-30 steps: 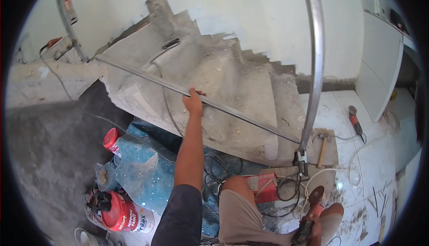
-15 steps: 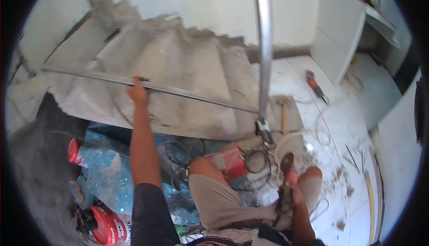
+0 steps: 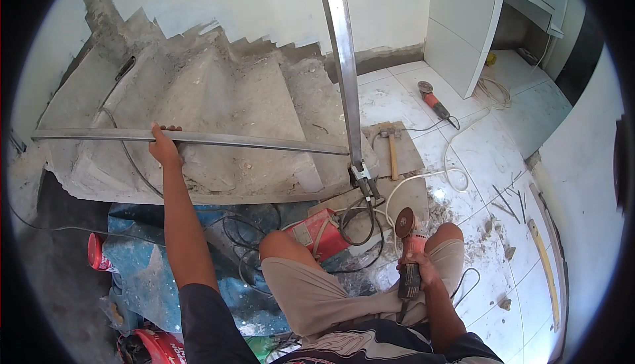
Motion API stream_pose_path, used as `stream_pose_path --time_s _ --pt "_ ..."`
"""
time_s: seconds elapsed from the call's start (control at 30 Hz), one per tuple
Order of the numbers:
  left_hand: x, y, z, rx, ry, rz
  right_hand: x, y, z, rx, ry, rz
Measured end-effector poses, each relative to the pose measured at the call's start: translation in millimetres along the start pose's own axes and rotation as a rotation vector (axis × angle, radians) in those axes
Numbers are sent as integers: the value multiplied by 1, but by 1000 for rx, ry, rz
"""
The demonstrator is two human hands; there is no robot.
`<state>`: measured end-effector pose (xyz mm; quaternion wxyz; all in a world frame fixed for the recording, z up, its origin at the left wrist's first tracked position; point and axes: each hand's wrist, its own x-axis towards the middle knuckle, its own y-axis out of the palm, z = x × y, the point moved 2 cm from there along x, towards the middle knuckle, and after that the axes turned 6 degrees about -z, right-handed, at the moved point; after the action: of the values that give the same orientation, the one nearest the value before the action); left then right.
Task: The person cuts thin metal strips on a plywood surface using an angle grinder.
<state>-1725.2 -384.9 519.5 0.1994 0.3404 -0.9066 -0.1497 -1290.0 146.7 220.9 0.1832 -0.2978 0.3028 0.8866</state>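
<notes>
My left hand (image 3: pixel 163 144) reaches out and grips a long horizontal steel bar (image 3: pixel 251 142) that lies across the raw concrete stairs (image 3: pixel 225 93). That bar meets an upright steel post (image 3: pixel 342 53) at a clamp (image 3: pixel 362 173) near the floor. Down by my right knee, my right hand (image 3: pixel 418 270) holds an angle grinder (image 3: pixel 406 248) with its disc pointing up. I am crouched, both knees in view.
A red welding machine (image 3: pixel 316 232) with tangled black cables sits in front of my knees. A hammer (image 3: pixel 391 147) lies on a board, a second grinder (image 3: pixel 431 101) on the white tiles. Red paint cans (image 3: pixel 159 347) and a blue sheet (image 3: pixel 142 258) are at left. Debris litters the tiles.
The view has swung left and down. The bar now looks level rather than sloping. My left hand keeps its grip on it, and my right hand still holds the grinder.
</notes>
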Motion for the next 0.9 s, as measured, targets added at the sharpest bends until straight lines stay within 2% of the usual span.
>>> stream_pose_path --time_s 0.3,0.37,0.8,0.87,0.9 --pt "6 4 1 -27 58 -93 6 -9 -3 -27 -44 -26" --pt "10 4 2 -43 86 -111 5 -12 -1 1 15 2" --pt "-3 7 -3 1 69 -137 -9 -11 -3 49 -30 9" --pt "-7 4 -6 -41 106 -129 -16 -16 -3 -131 -28 7" --pt "-9 -1 -8 -37 107 -147 -22 -23 -17 -68 26 12"
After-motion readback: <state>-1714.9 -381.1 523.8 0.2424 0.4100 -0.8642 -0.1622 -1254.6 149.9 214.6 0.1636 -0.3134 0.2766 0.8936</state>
